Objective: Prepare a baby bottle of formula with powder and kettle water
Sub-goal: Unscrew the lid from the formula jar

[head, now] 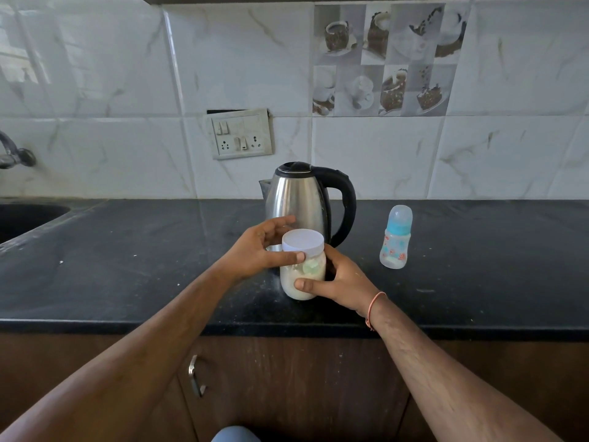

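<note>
While the jar stands upright on the black counter, both hands grasp it. The right hand wraps the clear body, thumb pressed across the front near the base, fingers curled behind. The left hand grips the white lid: thumb flat against the lid's front edge, fingers arched around its far side. The lid sits on the jar. Pale powder fills the lower part of the jar; a light-green object shows inside, its nature unclear.

The kettle, steel with a black lid and handle, stands just behind the jar, handle to the right, spout to the left. The bottle stands upright on the counter to the right of the kettle, apart from both hands, with a clear cap over a blue collar.

An orange band circles the right wrist. A switch plate is mounted on the tiled wall above the kettle. A sink lies at the far left.
</note>
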